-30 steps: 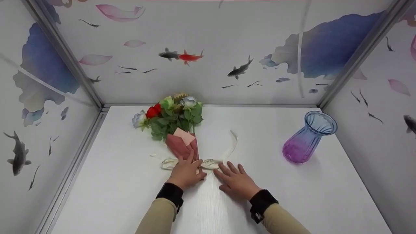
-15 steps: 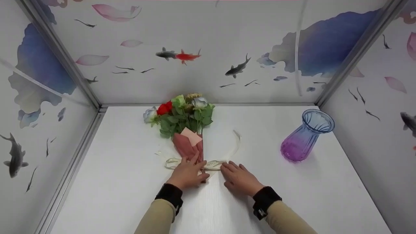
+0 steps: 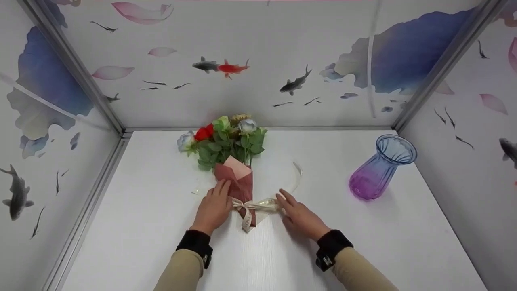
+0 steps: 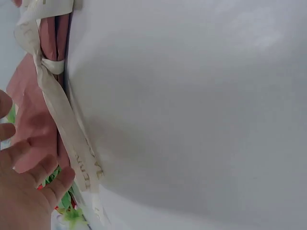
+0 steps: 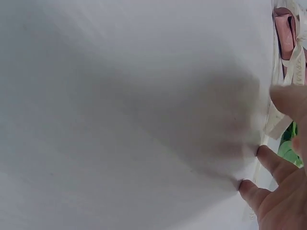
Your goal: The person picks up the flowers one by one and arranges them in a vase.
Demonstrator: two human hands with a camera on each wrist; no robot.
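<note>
The left hand, fingers parted, is partly hiding a pink wrap; a cream ribbon is circling it and trailing past its edge over the desk.

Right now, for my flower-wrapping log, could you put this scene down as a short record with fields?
Flowers: red, pale blue and light green blooms with leaves, lying toward the back wall
Paper: dusty red with a pale pink fold, around the stems
Ribbon: cream, lettered, tied around the lower paper
Left hand: at the paper's left edge, contact unclear
Right hand: beside the ribbon's right side, fingers extended
Vase: blue above, purple below, on the table's right side
</note>
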